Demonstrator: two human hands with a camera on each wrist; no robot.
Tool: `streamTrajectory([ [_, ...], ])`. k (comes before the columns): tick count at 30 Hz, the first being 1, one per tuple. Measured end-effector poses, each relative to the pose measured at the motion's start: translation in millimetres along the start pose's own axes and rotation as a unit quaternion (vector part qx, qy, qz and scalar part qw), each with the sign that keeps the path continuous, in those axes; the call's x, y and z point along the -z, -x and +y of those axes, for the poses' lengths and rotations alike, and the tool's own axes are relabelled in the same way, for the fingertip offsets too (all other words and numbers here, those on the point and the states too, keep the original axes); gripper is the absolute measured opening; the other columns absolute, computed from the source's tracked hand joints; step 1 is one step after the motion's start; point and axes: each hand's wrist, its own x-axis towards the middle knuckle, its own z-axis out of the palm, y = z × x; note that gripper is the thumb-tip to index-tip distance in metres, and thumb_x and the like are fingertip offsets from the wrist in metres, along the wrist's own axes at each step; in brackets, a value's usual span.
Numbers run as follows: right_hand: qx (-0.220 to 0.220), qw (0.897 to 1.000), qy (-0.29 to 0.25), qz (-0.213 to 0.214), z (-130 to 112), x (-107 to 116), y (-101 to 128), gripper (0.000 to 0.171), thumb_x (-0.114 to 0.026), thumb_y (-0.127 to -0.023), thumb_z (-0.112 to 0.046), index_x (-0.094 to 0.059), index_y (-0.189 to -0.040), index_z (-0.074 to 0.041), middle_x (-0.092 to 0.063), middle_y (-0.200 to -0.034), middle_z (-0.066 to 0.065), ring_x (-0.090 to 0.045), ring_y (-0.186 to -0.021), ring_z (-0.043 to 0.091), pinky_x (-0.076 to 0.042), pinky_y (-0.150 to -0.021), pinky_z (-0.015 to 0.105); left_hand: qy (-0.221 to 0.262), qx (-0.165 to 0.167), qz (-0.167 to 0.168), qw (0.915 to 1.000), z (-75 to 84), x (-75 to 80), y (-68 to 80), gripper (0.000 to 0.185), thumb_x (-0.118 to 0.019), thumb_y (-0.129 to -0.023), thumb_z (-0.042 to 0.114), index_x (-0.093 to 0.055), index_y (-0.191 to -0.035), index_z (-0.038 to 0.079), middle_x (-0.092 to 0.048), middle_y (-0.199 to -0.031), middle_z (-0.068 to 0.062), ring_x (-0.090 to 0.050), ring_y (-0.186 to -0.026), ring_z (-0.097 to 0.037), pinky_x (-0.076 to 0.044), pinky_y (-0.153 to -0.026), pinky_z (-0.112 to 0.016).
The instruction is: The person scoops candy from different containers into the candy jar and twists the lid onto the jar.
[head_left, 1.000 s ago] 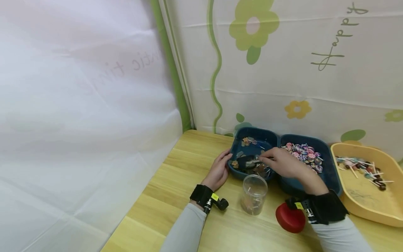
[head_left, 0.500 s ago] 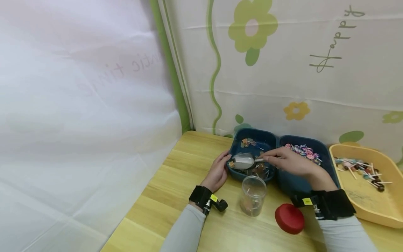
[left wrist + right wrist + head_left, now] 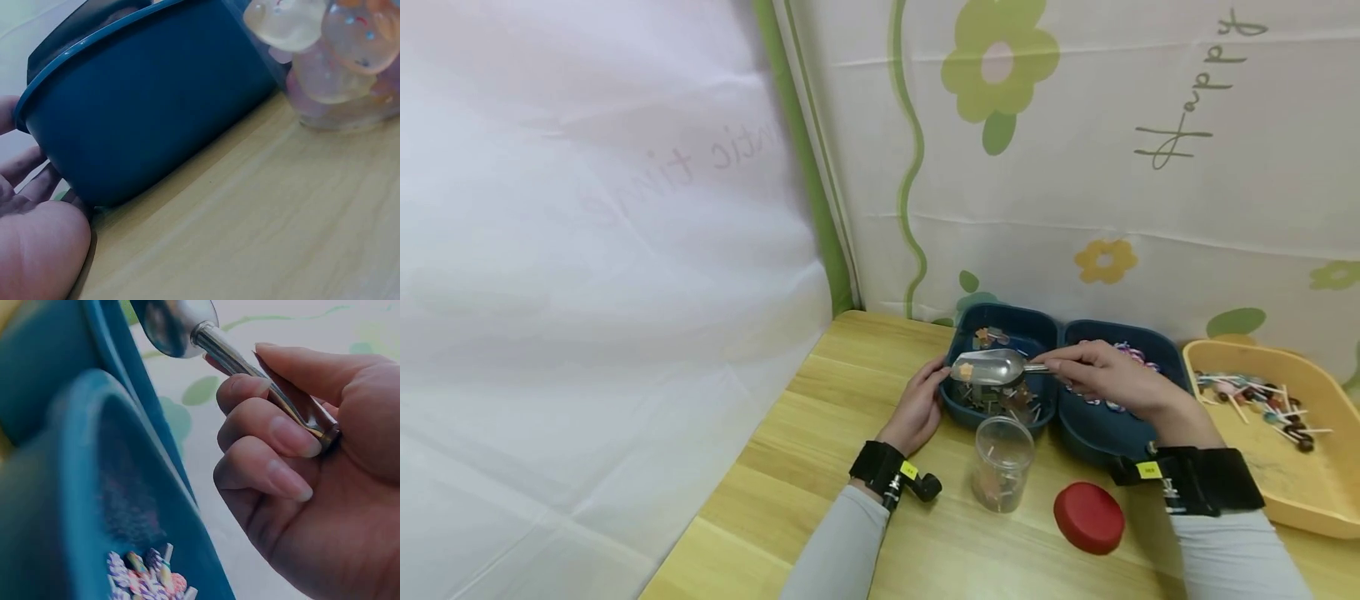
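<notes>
The right hand pinches the handle of a metal scoop between thumb and curled fingers, its grip pressed together round the shaft; the scoop sits level over the left blue tray, just right of centre in the head view, with a small orange candy at its tip; the left hand rests against the outer left wall of that tray, fingers relaxed and spread along the plastic, holding nothing; in the left wrist view the palm lies on the wooden counter touching the tray wall.

Below the scoop stands a clear jar, open, with some candies at its bottom; a red lid lies on the counter to its right; the right blue tray holds swirled lollipops; a yellow tray at the right edge carries more lollipops.
</notes>
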Motion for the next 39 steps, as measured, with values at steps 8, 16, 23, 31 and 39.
streamTrajectory([
  [8,0.068,0.997,-0.039,0.009,-14.1,22.4,21.8,0.035,-0.036,-0.111,-0.002,-0.059,-0.136,0.009,-0.036,-0.069,0.01,-0.028,-0.05,0.028,-0.033,-0.047,0.041,0.004,0.0,-0.004,1.0,-0.4,0.4,-0.8,0.043,-0.049,-0.109,0.013,-0.046,-0.151,0.006,-0.042,-0.157,-0.012,-0.039,-0.145,-0.026,-0.029,-0.121,-0.039],
  [16,0.102,0.994,-0.004,0.038,-40.2,38.2,55.6,0.037,-0.035,-0.107,0.01,-0.059,-0.134,0.01,-0.035,-0.069,-0.001,-0.038,-0.056,0.017,-0.04,-0.053,0.03,0.005,0.001,-0.002,1.0,0.0,-0.2,-1.1,0.044,-0.051,-0.108,0.015,-0.046,-0.151,0.006,-0.04,-0.158,-0.014,-0.038,-0.145,-0.027,-0.03,-0.12,-0.039],
  [23,0.092,0.993,0.051,0.05,-51.3,45.1,81.9,0.038,-0.037,-0.105,0.014,-0.061,-0.134,0.01,-0.069,-0.125,-0.009,-0.063,-0.115,-0.002,-0.054,-0.087,0.017,0.003,0.005,-0.004,1.0,1.2,-0.1,0.0,0.044,-0.052,-0.108,0.017,-0.046,-0.151,0.008,-0.036,-0.161,-0.013,-0.035,-0.148,-0.026,-0.027,-0.122,-0.04],
  [31,0.062,0.989,0.128,0.041,-64.1,42.0,95.0,0.037,-0.048,-0.101,0.013,-0.07,-0.128,-0.001,-0.072,-0.124,-0.005,-0.065,-0.11,0.002,-0.057,-0.077,0.021,0.002,0.006,-0.006,1.0,1.5,0.5,-0.6,0.043,-0.05,-0.109,0.016,-0.047,-0.151,0.008,-0.038,-0.16,-0.013,-0.036,-0.147,-0.026,-0.027,-0.122,-0.041],
  [39,0.06,0.975,0.208,0.052,-73.7,33.0,101.4,0.037,-0.061,-0.096,0.009,-0.078,-0.118,-0.015,-0.074,-0.108,-0.008,-0.067,-0.088,0.008,-0.055,-0.068,0.021,0.0,0.006,-0.004,1.0,1.3,0.1,-0.5,0.044,-0.051,-0.108,0.017,-0.047,-0.151,0.008,-0.037,-0.16,-0.013,-0.036,-0.147,-0.027,-0.028,-0.121,-0.04],
])
